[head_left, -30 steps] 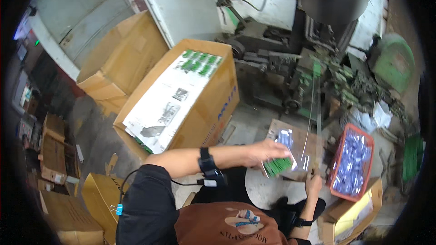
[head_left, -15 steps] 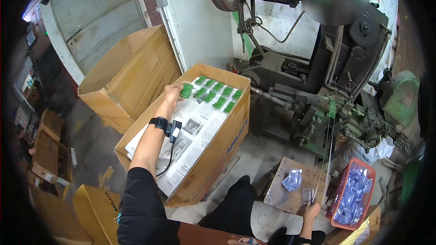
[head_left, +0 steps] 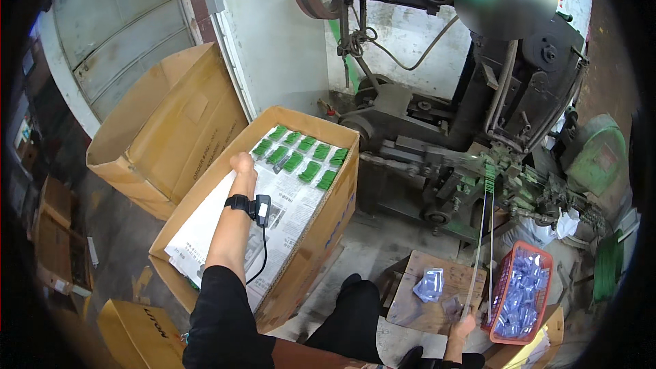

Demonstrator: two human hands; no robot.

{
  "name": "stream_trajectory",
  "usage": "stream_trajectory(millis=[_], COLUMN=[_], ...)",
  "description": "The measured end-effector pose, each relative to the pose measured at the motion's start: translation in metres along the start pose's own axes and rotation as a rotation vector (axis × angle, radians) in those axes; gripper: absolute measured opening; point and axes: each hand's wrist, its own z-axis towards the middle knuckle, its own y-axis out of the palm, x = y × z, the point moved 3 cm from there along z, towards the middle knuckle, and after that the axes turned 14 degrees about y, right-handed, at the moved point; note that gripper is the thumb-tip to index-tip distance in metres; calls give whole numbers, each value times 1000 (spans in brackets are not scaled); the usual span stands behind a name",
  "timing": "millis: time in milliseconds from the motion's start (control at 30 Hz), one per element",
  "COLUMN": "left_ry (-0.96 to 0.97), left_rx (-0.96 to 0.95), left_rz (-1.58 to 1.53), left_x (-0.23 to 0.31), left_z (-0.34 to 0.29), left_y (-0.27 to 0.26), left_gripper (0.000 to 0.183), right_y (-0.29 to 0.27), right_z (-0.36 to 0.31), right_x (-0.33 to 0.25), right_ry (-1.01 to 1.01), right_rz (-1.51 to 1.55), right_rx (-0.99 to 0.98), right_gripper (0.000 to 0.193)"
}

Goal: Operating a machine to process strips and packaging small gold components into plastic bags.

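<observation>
My left hand reaches into an open cardboard box lined with newspaper. It rests at the left end of two rows of green packets at the box's far end. I see it from behind, fingers curled under, so its contents are hidden. A black wrist strap with a small device and cable sits on that forearm. My right hand is low at the right, closed on a thin strip that runs up to the machine.
A dark press machine stands behind the box. A red basket of clear packets sits beside a wooden board with a few clear packets. A larger empty carton stands left, and smaller cartons lie lower left.
My left hand went from the wooden board, where it held green packets, over to the box. It now sits a little lower, beside the rows. The right hand stayed low.
</observation>
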Motion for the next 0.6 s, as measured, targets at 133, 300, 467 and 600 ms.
stream_trajectory(millis=[133, 300, 467, 600], left_ry=[-119, -157, -115, -142], left_rx=[-301, -300, -581, -749], left_rz=[-372, -143, -26, -175], left_x=[-2, 29, 90, 172], left_z=[0, -14, 0, -95], left_y=[-3, -11, -22, 17], left_gripper=[11, 7, 38, 41], right_y=[13, 28, 3, -11], right_z=[-3, 17, 19, 25], right_x=[-10, 1, -23, -27], right_ry=[-332, -87, -538, 30], right_rz=[-173, -374, 49, -378], right_rx=[271, -380, 12, -518], right_gripper=[16, 6, 9, 21])
